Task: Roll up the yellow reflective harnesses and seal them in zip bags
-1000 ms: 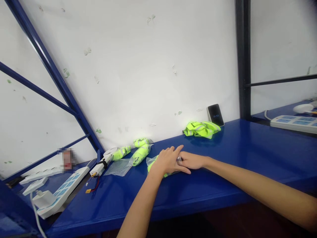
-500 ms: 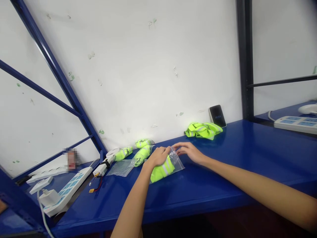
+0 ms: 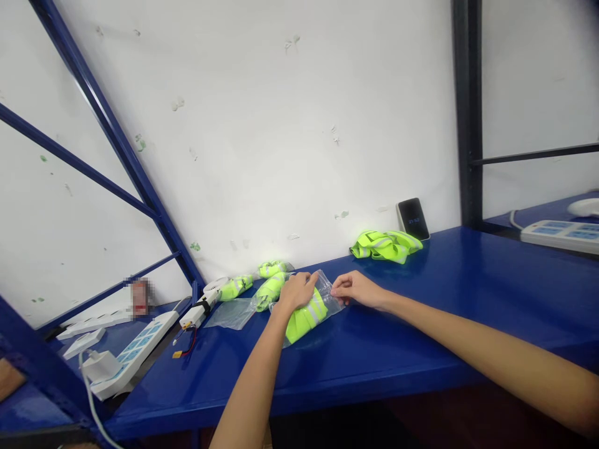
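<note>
A clear plastic bag (image 3: 333,304) with a folded fluorescent yellow-green reflective vest (image 3: 306,319) inside lies on the blue table. My left hand (image 3: 297,292) is over the bag's upper left side, its fingers curled onto the plastic near the opening. At the bag's right end, my right hand (image 3: 358,290) pinches the rim between thumb and fingers. Just beyond my left hand lie more bagged vests (image 3: 271,291), beside a flat clear bag (image 3: 231,313). A loose, crumpled vest (image 3: 387,246) rests farther back on the right.
Against the wall stands a small dark-screened device (image 3: 413,218). On the left are a white battery pack (image 3: 200,310) with wires, a power strip (image 3: 140,352) with a plug, and a blue metal frame (image 3: 116,149). Another power strip (image 3: 561,234) lies far right.
My right hand's fingers have closed from a looser, spread pose into a pinch on the bag's rim. The bag's open end is pulled slightly flatter. The view has shifted a little.
</note>
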The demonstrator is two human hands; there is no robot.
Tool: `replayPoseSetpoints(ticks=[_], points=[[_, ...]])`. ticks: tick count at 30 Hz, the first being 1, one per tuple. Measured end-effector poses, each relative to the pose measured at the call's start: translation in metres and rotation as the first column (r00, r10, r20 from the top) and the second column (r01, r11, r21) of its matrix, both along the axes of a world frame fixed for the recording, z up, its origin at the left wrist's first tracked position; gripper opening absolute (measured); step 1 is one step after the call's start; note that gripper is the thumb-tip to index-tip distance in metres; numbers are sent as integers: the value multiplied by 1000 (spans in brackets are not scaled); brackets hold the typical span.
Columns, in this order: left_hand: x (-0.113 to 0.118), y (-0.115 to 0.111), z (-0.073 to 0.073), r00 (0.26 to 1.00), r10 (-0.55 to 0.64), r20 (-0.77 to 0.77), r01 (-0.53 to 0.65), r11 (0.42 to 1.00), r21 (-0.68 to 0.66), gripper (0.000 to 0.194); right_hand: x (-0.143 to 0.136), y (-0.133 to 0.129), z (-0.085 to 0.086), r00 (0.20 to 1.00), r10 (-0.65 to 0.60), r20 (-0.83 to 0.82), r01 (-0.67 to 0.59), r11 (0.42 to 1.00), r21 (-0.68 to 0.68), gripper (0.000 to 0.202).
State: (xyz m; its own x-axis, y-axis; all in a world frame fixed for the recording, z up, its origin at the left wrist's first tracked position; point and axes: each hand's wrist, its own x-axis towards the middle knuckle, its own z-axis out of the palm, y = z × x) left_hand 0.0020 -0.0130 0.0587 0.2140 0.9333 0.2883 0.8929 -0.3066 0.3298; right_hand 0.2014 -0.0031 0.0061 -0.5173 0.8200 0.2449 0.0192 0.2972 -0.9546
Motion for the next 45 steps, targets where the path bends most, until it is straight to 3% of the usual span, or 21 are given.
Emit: replayPoseSetpoints(ticks=[6, 13, 16, 21, 26, 35, 45], points=[[5, -2, 13, 972, -227, 58, 227, 974, -1, 34, 0, 7, -6, 994, -99, 40, 100, 994, -41, 28], [19, -2, 4, 969, -167, 181, 142, 980, 140, 30, 1, 6, -2, 965, -232, 121, 224, 972, 71, 16], [25, -4, -2, 973, -153, 171, 122, 977, 177, 29, 3, 6, -4, 960, -243, 141, 230, 968, 104, 32], [31, -10, -8, 983, -137, 122, 107, 968, 228, 29, 2, 6, 1, 984, -177, -11, 176, 969, 175, 30], [31, -11, -17, 974, -130, 186, 78, 962, 260, 29, 1, 7, 0, 986, -143, -91, 156, 976, 155, 36], [29, -6, -31, 912, -272, 306, 181, 938, 294, 26, -1, 8, -7, 977, -201, -66, 210, 959, 189, 31], [28, -5, -33, 918, -263, 297, 174, 939, 296, 25, 0, 6, -4, 977, -209, -41, 213, 953, 215, 30]])
